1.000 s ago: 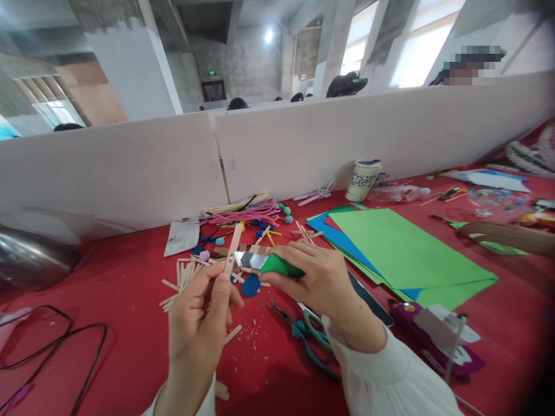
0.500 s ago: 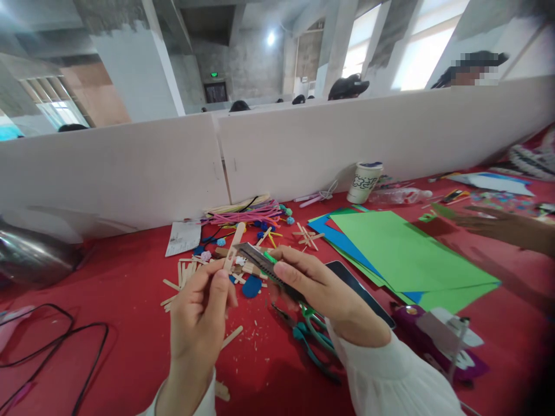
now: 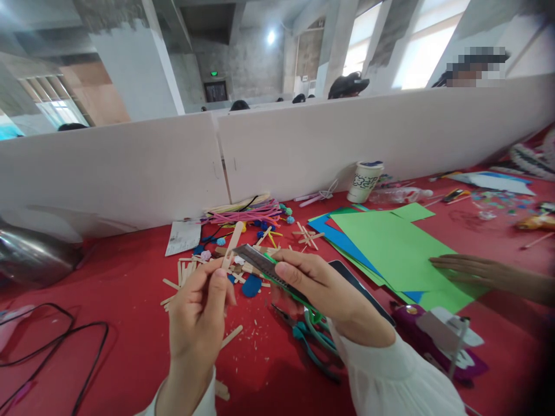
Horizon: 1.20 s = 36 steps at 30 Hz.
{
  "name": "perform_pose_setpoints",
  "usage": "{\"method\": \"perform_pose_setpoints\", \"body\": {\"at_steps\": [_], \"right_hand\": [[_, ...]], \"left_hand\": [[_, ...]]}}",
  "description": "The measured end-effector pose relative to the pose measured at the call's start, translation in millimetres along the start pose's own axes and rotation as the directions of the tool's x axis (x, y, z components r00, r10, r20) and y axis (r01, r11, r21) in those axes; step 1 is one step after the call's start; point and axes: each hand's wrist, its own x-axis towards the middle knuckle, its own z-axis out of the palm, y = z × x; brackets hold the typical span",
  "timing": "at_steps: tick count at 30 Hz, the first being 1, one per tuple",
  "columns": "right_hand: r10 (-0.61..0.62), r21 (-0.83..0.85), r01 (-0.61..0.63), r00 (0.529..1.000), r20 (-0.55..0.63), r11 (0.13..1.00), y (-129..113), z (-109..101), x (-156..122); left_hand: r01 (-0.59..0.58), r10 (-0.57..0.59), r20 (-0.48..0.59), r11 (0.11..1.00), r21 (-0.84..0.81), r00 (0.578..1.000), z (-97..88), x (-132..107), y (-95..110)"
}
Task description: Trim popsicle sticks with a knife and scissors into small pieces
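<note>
Between the thumb and fingers of my left hand (image 3: pixel 199 300) a wooden craft stick (image 3: pixel 235 239) is pinched, tilted upward. My right hand (image 3: pixel 318 286) grips a green utility knife (image 3: pixel 264 266) with its blade out. The blade's tip lies at the edge of the stick, just above my left thumb; whether it cuts in is too small to tell. Below the knife, pliers with teal handles (image 3: pixel 310 346) rest on the red table (image 3: pixel 130 277). Wood shavings and a loose craft stick (image 3: pixel 232 337) lie beneath my hands.
Behind my hands are more craft sticks (image 3: pixel 186 270), pipe cleaners (image 3: pixel 247 212) and a paper slip (image 3: pixel 183 238). To the right are green paper sheets (image 3: pixel 385 242), a phone (image 3: pixel 364 294), a purple glue gun (image 3: pixel 437 341) and a paper cup (image 3: pixel 365 182). A co-worker's hand (image 3: pixel 468 270) touches the paper.
The knife has shifted and rolled slightly in my right hand, its blade still at the stick. The co-worker's hand has come down onto the green sheets, where a small green piece now lies.
</note>
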Motion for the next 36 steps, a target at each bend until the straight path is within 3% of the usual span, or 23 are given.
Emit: {"method": "perform_pose_setpoints", "body": {"at_steps": [12, 36], "right_hand": [[0.018, -0.039, -0.016, 0.998, 0.064, 0.999, 1.9, -1.4, -0.5], [0.062, -0.018, -0.062, 0.996, 0.056, 0.998, -0.2, 4.8, 0.0]], "left_hand": [[0.000, 0.000, 0.023, 1.000, 0.005, 1.000, -0.8, 1.0, -1.2], [-0.027, 0.026, 0.023, 0.997, 0.072, 0.999, -0.3, 1.2, -3.6]]}}
